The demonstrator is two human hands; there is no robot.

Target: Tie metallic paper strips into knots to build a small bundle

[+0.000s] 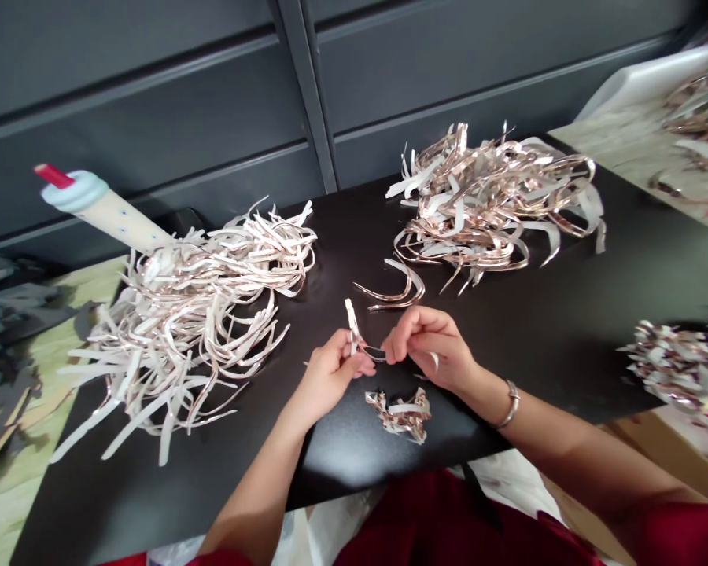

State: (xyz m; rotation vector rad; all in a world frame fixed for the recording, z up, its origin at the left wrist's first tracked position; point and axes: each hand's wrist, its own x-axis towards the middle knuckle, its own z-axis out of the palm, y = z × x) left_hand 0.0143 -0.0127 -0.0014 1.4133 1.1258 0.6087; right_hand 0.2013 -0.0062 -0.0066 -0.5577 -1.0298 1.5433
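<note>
My left hand (330,373) pinches a narrow white strip (352,325) that stands up from its fingertips. My right hand (430,346) pinches a thin rose-gold metallic strip (374,354), which stretches across to my left hand. A large tangle of pale, metal-backed strips (182,330) lies to the left on a black table (342,464). A second, shinier heap of rose-gold strips (489,208) lies at the back. Several curved strips (392,287) rest just beyond my hands, and a small crumpled bundle of strips (398,415) lies just below them.
A cream tube with a pale blue collar and red tip (103,206) leans behind the left tangle. Dark grey panels (153,102) stand behind the table. A white tray (654,79) and another heap of strips (678,365) sit at the right.
</note>
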